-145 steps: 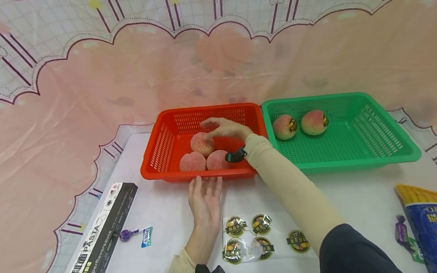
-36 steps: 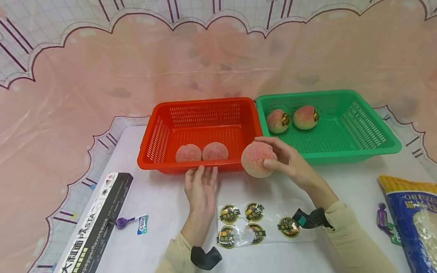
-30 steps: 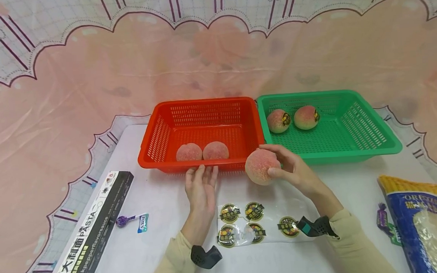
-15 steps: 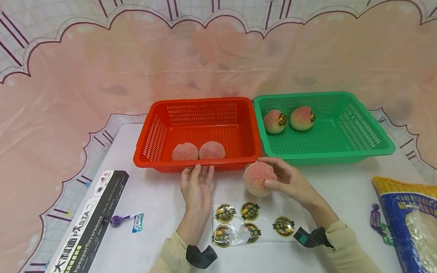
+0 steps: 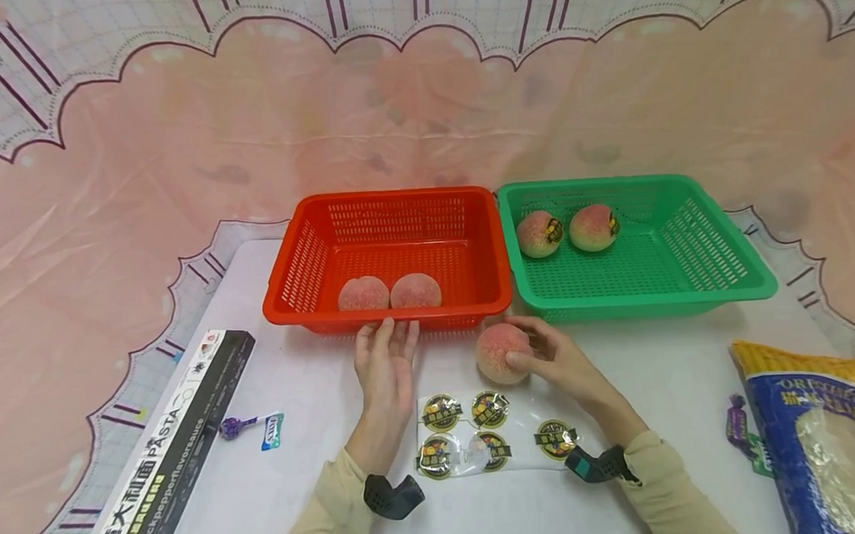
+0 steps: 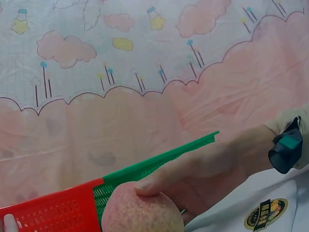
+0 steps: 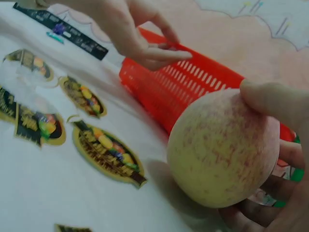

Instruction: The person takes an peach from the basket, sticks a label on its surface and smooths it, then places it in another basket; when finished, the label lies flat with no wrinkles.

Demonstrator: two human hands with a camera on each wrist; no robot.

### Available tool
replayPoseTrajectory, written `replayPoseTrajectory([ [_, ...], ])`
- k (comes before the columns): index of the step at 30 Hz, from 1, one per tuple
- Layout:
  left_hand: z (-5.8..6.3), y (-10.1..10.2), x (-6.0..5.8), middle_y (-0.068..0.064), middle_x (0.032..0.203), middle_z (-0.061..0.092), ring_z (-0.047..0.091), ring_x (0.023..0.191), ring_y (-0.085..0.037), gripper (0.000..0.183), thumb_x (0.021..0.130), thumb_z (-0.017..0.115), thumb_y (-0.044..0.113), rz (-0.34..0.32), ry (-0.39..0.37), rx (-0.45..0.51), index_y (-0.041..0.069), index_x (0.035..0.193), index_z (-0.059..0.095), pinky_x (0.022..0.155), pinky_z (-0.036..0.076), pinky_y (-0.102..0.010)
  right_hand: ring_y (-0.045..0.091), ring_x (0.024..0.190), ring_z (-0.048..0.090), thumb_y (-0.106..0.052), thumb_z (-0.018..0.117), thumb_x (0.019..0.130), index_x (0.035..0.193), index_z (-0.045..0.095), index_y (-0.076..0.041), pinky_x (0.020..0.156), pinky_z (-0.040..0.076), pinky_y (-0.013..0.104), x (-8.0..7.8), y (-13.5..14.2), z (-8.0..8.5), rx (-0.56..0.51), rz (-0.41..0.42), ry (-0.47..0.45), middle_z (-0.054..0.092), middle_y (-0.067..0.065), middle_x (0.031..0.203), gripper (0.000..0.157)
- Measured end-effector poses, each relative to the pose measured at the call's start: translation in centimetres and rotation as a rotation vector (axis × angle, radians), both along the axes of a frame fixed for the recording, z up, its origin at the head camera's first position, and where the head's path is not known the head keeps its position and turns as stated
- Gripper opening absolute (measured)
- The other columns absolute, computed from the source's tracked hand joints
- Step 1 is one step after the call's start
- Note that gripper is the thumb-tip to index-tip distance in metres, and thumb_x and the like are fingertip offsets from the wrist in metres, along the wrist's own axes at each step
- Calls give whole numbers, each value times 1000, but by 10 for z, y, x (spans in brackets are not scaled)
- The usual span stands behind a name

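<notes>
In the head view my right hand (image 5: 567, 368) grips a peach (image 5: 501, 354), thumb on its near side, low over the table just in front of the baskets. The right wrist view shows this peach's yellowish, red-speckled skin (image 7: 219, 150). My left hand (image 5: 387, 378) is palm up, its relaxed fingertips at the front rim of the red basket (image 5: 466, 308). Two peaches (image 5: 416, 290) lie inside that basket along its front wall. The green basket (image 5: 661, 297) beside it holds two more peaches (image 5: 539, 234), each bearing a dark and gold sticker.
A clear sheet (image 5: 525, 407) with several round fruit stickers (image 5: 556, 439) lies before my hands. At left are a long pasta box (image 5: 183, 441) and a purple lollipop (image 5: 230, 427); at right, a blue and yellow bag (image 5: 829, 447) and a purple-wrapped candy (image 5: 737, 422).
My right hand, earlier inside the red basket, has taken one of its three peaches out over the front rim and lowered it toward the table. The left hand stays at the rim.
</notes>
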State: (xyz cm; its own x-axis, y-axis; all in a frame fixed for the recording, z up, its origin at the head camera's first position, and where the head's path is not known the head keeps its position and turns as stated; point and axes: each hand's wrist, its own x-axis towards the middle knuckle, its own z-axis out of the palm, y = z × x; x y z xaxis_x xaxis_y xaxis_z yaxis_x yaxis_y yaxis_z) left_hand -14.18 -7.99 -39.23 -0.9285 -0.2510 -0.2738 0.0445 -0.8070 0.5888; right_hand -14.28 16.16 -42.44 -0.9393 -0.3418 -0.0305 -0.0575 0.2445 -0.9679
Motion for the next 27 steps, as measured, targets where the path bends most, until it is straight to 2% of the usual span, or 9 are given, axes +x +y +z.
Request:
replayPoseTrajectory([
  [6, -2, -2, 0, -7, 109, 44, 52, 100, -21, 16, 89, 51, 8, -14, 12, -1, 8, 101, 40, 89, 47, -34, 30, 123, 40, -30, 63, 81, 131, 36, -25, 99, 35, 47, 1, -3, -3, 45, 12, -29, 42, 6, 133, 56],
  [10, -3, -4, -1, -6, 106, 46, 53, 97, -20, 16, 88, 52, 8, -41, 19, -14, 8, 99, 40, 89, 47, -33, 30, 124, 39, -32, 61, 82, 133, 33, -25, 101, 33, 47, 1, -4, -2, 71, 23, -19, 40, 5, 134, 58],
  [12, -6, -5, 0, -6, 101, 49, 55, 93, -18, 14, 88, 52, 7, -80, 5, -27, 9, 95, 41, 90, 47, -33, 29, 124, 39, -31, 61, 82, 133, 32, -24, 101, 33, 47, 1, -2, -1, 77, 28, 1, 39, 5, 135, 59],
  [15, -14, -6, 1, -5, 94, 54, 57, 90, -17, 12, 88, 51, 5, -208, -19, -117, 9, 96, 43, 93, 45, -35, 29, 125, 38, -28, 60, 83, 135, 29, -20, 103, 31, 47, 2, 4, 2, 55, 35, 19, 37, 7, 136, 61],
  [18, -26, -7, 3, -6, 97, 58, 59, 89, -15, 20, 86, 54, 7, -367, -43, -294, 7, 105, 46, 89, 47, -34, 30, 124, 38, -27, 59, 84, 136, 28, -16, 102, 33, 47, 6, 13, 6, 36, 26, 8, 38, 11, 135, 61],
  [21, -35, -10, 4, -11, 107, 57, 60, 90, -15, 30, 84, 58, 11, -496, -40, -512, 8, 113, 49, 81, 50, -30, 30, 120, 43, -29, 59, 85, 133, 33, -13, 99, 36, 47, 12, 23, 9, 86, 3, 15, 42, 12, 131, 57],
  [24, -41, -12, 3, -14, 108, 59, 60, 89, -15, 28, 83, 60, 12, -573, 42, -805, 10, 110, 55, 75, 51, -26, 24, 107, 51, -30, 59, 84, 125, 43, -11, 91, 42, 40, 20, 32, 11, 187, -1, 65, 50, 10, 122, 48],
  [27, -46, -13, 2, -5, 99, 64, 60, 85, -13, 22, 83, 61, 13, -589, 171, -1139, 16, 105, 60, 69, 49, -22, 15, 93, 52, -31, 61, 83, 116, 52, -13, 80, 45, 29, 29, 41, 13, 297, 24, 144, 56, 4, 110, 39],
])
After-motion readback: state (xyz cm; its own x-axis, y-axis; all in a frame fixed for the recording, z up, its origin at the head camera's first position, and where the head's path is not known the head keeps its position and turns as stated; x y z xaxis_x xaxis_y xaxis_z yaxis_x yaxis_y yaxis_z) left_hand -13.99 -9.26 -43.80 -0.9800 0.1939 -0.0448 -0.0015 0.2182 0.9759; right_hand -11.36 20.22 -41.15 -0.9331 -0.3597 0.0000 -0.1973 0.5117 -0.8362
